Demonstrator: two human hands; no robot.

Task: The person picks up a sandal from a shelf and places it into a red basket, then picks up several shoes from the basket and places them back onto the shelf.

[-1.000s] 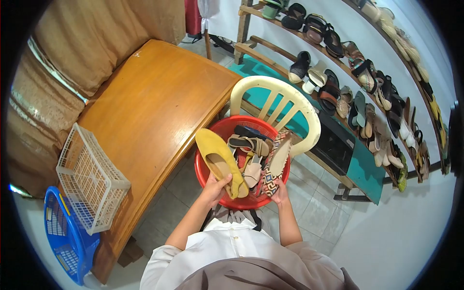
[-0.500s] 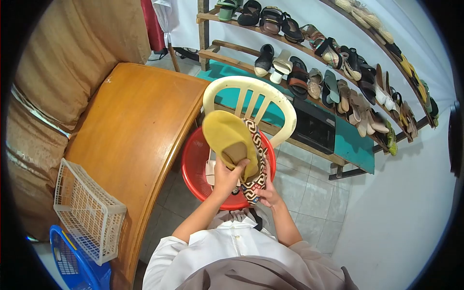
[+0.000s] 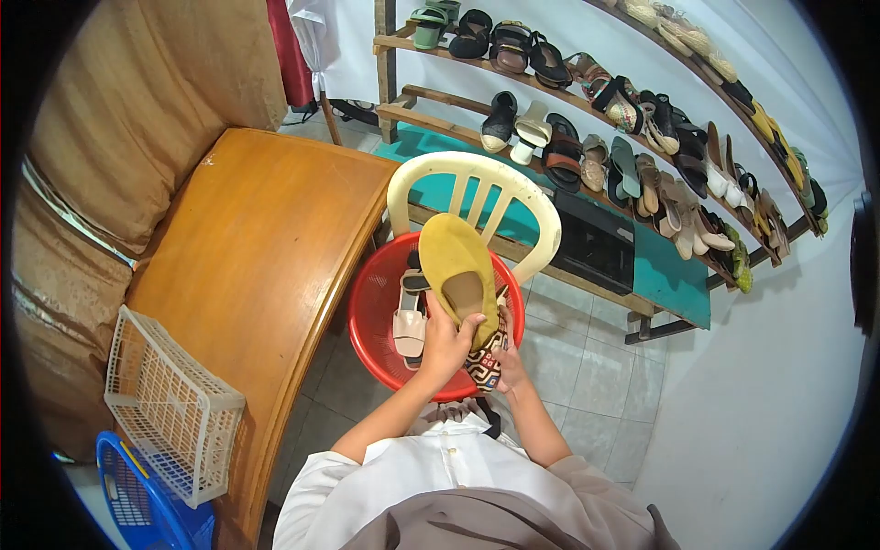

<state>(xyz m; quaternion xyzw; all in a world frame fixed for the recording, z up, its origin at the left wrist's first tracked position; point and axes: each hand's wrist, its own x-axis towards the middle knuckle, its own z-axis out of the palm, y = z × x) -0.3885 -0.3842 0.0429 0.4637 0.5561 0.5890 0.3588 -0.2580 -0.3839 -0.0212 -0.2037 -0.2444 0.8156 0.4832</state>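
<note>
While you look down from the head camera, your left hand (image 3: pixel 446 341) grips the yellow shoe (image 3: pixel 458 271) at its heel end, fingers (image 3: pixel 469 321) curled over the rim and closed on it. That shoe stands tilted, toe up and away from you, above the red basin (image 3: pixel 371 312). Your right hand (image 3: pixel 511 367) sits just beside and lower, partly hidden behind the yellow shoe; its fingers are wrapped on the patterned shoe (image 3: pixel 484 356), which presses against the yellow one's underside. So you hold two shoes, one per hand, touching each other.

One beige sandal (image 3: pixel 409 323) lies inside the basin, left of your left hand, with one darker strap piece above it that is too hidden to name. The basin rests on one cream chair (image 3: pixel 477 174).

To your left runs one wooden tabletop (image 3: pixel 247 247), carrying one white basket (image 3: pixel 165 408) at its near edge. One blue basket (image 3: pixel 137 500) sits below it on the floor. Along the wall, two shelves (image 3: pixel 587 119) hold many shoes, too many and too small to count.
</note>
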